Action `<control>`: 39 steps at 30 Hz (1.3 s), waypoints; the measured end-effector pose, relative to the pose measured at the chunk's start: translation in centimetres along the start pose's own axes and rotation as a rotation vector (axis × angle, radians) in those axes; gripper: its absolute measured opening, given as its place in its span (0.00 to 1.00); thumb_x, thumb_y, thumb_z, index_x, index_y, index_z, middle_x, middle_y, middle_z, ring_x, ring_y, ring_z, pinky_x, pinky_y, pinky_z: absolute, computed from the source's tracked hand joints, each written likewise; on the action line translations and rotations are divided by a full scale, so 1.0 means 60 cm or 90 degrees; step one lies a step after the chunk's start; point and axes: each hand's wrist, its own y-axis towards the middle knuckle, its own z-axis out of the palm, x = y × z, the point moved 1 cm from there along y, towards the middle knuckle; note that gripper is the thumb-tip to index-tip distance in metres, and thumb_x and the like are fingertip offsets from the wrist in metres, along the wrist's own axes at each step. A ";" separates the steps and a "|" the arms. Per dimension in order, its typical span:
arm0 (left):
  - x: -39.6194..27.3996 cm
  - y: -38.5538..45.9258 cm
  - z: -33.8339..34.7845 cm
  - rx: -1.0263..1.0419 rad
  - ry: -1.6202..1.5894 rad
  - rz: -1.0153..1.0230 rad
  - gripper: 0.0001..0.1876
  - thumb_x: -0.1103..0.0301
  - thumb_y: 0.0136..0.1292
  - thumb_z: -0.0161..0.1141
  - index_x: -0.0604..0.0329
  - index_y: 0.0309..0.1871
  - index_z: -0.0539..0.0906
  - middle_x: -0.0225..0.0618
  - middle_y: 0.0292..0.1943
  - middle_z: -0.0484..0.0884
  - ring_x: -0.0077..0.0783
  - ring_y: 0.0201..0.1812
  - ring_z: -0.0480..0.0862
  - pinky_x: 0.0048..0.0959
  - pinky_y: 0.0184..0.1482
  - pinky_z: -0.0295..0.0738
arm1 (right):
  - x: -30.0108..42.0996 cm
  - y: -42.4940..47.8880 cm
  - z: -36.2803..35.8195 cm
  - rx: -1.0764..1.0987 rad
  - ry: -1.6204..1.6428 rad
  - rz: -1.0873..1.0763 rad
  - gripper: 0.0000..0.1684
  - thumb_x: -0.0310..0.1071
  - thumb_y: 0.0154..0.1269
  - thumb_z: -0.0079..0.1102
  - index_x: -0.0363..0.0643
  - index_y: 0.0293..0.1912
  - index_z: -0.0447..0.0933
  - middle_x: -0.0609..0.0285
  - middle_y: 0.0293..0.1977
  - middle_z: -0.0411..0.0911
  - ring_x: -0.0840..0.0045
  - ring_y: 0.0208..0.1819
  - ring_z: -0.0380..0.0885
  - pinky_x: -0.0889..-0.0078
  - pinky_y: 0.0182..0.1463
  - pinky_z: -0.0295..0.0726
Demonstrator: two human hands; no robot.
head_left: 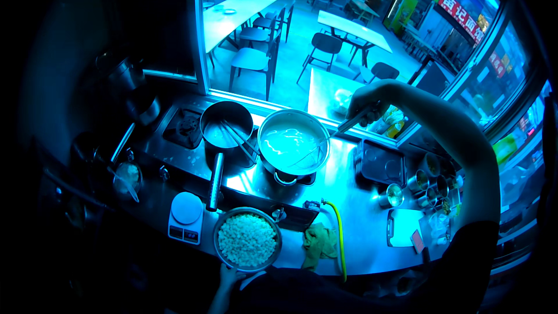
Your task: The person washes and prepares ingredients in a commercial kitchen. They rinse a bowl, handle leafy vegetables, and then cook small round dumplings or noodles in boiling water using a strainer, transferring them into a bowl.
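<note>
My right hand, raised at the window side, grips the handle of a wire whisk or strainer; its wire end dips into the liquid in a large metal pot on the stove. My left hand is at the near rim of a round metal bowl filled with small pale chunks; its fingers are partly hidden. Left of the large pot stands a saucepan with a long handle and chopsticks resting in it.
A white kitchen scale stands left of the bowl. Right of it lie a green cloth and a yellow hose. Stacked trays, metal cups and a white cutting board occupy the right counter. An unused burner is left.
</note>
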 end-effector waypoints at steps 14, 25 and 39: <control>0.010 0.002 -0.005 -0.025 -0.012 -0.010 0.23 0.77 0.54 0.56 0.61 0.50 0.57 0.53 0.40 0.73 0.49 0.29 0.81 0.38 0.21 0.80 | -0.030 0.093 0.000 -0.003 0.047 -0.186 0.11 0.38 0.61 0.48 0.40 0.34 0.71 0.61 0.17 0.71 0.86 0.10 0.65 0.87 0.10 0.61; 0.028 0.035 -0.017 0.028 0.026 0.056 0.24 0.76 0.55 0.56 0.62 0.53 0.60 0.53 0.39 0.75 0.49 0.30 0.81 0.37 0.23 0.81 | -0.307 0.233 0.197 -0.082 0.320 -0.481 0.26 0.39 0.63 0.49 0.47 0.60 0.60 0.66 0.16 0.65 0.87 0.13 0.62 0.86 0.14 0.60; 0.013 0.018 -0.007 -0.023 0.056 0.009 0.20 0.73 0.58 0.53 0.60 0.51 0.60 0.51 0.38 0.75 0.45 0.26 0.82 0.33 0.21 0.80 | -0.305 0.246 0.232 0.366 0.933 -0.391 0.13 0.40 0.68 0.36 0.47 0.47 0.62 0.69 0.15 0.60 0.89 0.09 0.58 0.91 0.08 0.56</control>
